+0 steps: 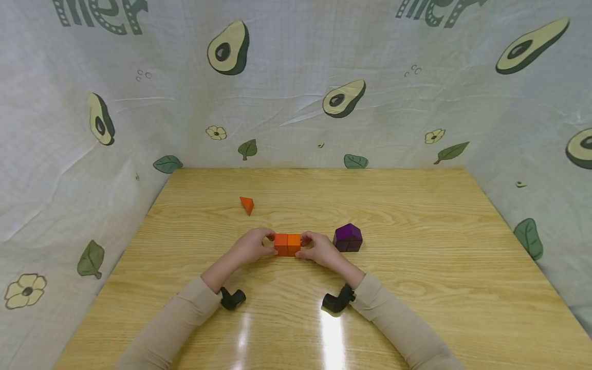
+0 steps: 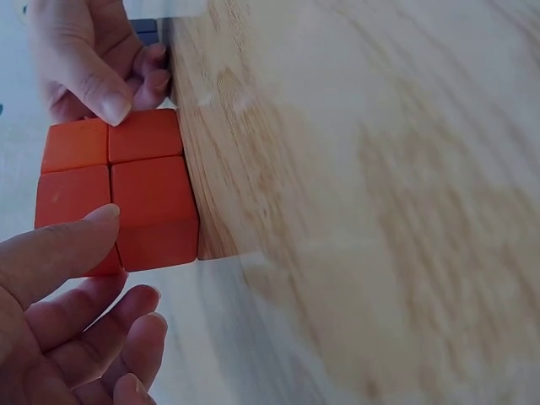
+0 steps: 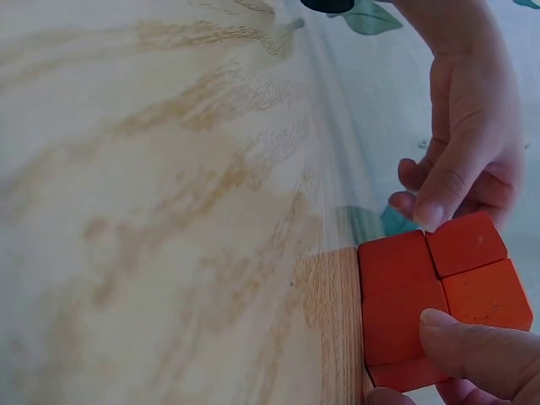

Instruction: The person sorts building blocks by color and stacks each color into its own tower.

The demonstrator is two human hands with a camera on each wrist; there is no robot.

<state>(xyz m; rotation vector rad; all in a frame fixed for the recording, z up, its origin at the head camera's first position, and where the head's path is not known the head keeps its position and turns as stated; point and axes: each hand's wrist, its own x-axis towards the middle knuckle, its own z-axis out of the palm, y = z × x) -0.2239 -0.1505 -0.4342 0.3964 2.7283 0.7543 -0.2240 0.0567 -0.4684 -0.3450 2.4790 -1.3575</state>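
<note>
Several orange blocks [image 1: 288,245] stand together on the table, two side by side and two high, with seams between them. My left hand [image 1: 252,245] pinches their left side; in the left wrist view its thumb [image 2: 63,249] lies on the front of an upper block and the other fingers curl beside it. From the other side my right hand [image 1: 319,249] grips the blocks, its thumb [image 3: 472,350] on the face of one of them. The fingertips behind the blocks are partly hidden.
A group of purple blocks [image 1: 348,238] with a sloped top stands just right of my right hand. Farther back on the left lies a pointed orange piece [image 1: 247,205]. The wooden table [image 1: 416,221] meets an avocado-print cloth [image 1: 287,77] at its back and sides.
</note>
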